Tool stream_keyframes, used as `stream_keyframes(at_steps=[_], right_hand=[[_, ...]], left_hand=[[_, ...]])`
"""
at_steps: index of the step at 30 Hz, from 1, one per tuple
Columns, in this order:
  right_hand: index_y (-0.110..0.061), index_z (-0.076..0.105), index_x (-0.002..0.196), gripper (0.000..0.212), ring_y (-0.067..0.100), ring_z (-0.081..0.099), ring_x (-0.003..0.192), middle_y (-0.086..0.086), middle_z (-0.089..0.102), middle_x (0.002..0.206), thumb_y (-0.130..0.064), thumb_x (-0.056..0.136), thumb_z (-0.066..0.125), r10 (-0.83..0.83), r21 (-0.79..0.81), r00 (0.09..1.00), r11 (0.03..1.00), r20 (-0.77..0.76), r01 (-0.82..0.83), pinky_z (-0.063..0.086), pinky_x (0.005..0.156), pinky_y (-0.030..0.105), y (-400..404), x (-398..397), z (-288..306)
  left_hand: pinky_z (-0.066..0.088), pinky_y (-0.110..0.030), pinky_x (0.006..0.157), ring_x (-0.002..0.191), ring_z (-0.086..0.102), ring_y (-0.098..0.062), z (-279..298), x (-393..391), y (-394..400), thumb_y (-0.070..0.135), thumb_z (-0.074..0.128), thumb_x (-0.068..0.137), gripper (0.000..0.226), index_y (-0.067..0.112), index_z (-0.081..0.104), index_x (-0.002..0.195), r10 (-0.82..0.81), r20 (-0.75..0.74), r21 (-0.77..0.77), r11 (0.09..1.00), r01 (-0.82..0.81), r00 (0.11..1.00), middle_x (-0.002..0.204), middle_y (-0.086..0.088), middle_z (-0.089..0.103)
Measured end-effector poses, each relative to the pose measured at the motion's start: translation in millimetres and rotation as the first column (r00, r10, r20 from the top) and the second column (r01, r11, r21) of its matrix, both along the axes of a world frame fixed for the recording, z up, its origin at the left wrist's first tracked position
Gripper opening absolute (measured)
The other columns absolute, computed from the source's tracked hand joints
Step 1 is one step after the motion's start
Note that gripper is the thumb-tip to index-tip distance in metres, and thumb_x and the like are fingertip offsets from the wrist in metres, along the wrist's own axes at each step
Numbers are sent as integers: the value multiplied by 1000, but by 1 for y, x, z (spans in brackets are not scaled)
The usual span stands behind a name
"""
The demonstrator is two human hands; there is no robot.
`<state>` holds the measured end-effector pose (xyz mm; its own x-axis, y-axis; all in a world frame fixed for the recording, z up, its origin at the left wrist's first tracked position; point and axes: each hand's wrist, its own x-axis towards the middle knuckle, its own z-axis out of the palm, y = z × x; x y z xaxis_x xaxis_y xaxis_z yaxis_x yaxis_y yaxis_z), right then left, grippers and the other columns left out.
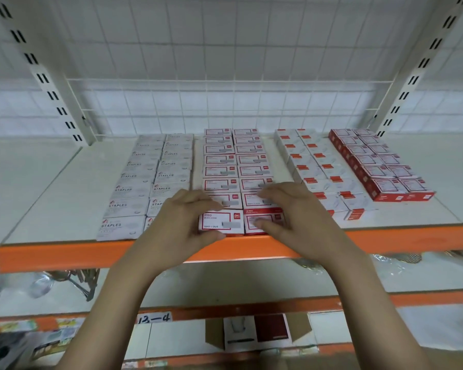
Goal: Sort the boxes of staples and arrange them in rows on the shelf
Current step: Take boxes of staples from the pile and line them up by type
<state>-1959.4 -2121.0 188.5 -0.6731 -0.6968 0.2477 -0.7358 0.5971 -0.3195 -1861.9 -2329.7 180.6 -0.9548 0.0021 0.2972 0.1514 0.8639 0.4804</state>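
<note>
Staple boxes lie in double rows on the white shelf (64,198). From left to right: grey STAPLES boxes (134,188), white boxes with red frames (235,158), white boxes with red tabs (310,161), and red-sided boxes (377,166). My left hand (179,225) pinches the front-left red-framed box (221,222), fingers on its far edge, thumb at its near edge. My right hand (300,217) holds the front-right box (262,220) beside it, fingers over the back, thumb on top. Both boxes sit at the shelf's front edge.
The orange shelf beam (64,253) runs along the front. White slotted uprights (51,84) stand at the back corners before a wire grid. Below, a lower shelf holds clear bags (40,284); an open carton (257,332) lies under it.
</note>
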Motion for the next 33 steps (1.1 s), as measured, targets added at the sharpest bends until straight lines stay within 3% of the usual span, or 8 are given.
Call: stream_keyframes(at_steps=[3, 10, 18, 25, 29, 33], right_hand=[[-24, 49, 132, 54, 9, 32, 129, -8, 46, 138, -46, 84, 61, 9, 10, 1000, 1000, -24, -8, 21, 106, 22, -2, 4, -2], [-23, 49, 133, 56, 10, 34, 130, -6, 46, 139, -47, 83, 61, 9, 27, 1000, 1000, -11, -8, 19, 103, 19, -3, 3, -7], [-25, 47, 133, 56, 8, 34, 130, -9, 44, 140, -48, 84, 59, 0, 22, 1000, 1000, 26, -1, 25, 107, 24, -3, 3, -10], [-25, 47, 134, 56, 7, 32, 131, -9, 43, 141, -49, 84, 59, 5, 18, 1000, 1000, 28, -6, 21, 105, 19, -3, 0, -10], [-26, 47, 134, 55, 9, 34, 130, -10, 44, 141, -50, 85, 56, -10, 16, 1000, 1000, 11, 10, 25, 106, 23, -2, -3, -6], [-25, 49, 132, 51, 13, 40, 127, -7, 49, 136, -47, 86, 57, -26, -9, 1000, 1000, -9, 26, 31, 107, 32, 9, -10, 3]], left_hand=[[39, -31, 90, 100, 46, -14, -7, 1, -3, 63, 49, 65, 69, 21, 65, 116, 18, 19, -2, 1000, -18, 1000, 108, 13, 53], [39, -35, 90, 99, 45, -16, -11, -3, -4, 62, 50, 67, 63, 20, 70, 109, 31, -5, -3, 1000, -31, 1000, 102, 8, 48], [44, -45, 82, 95, 43, -13, -13, -6, -8, 62, 51, 70, 53, 27, 73, 103, -6, 3, -36, 999, 7, 1000, 112, 8, 53], [40, -44, 91, 99, 42, -9, -12, -7, -8, 63, 51, 67, 53, 30, 72, 103, 11, -1, -45, 999, -11, 1000, 116, 13, 53], [38, -43, 95, 108, 47, -11, -1, -15, 0, 66, 49, 69, 54, 32, 68, 108, 8, -26, -57, 998, -9, 1000, 113, 20, 52], [41, -46, 95, 111, 52, -14, 12, -34, 16, 64, 46, 77, 55, 29, 64, 115, -40, -13, -83, 996, 39, 999, 117, 10, 61]])
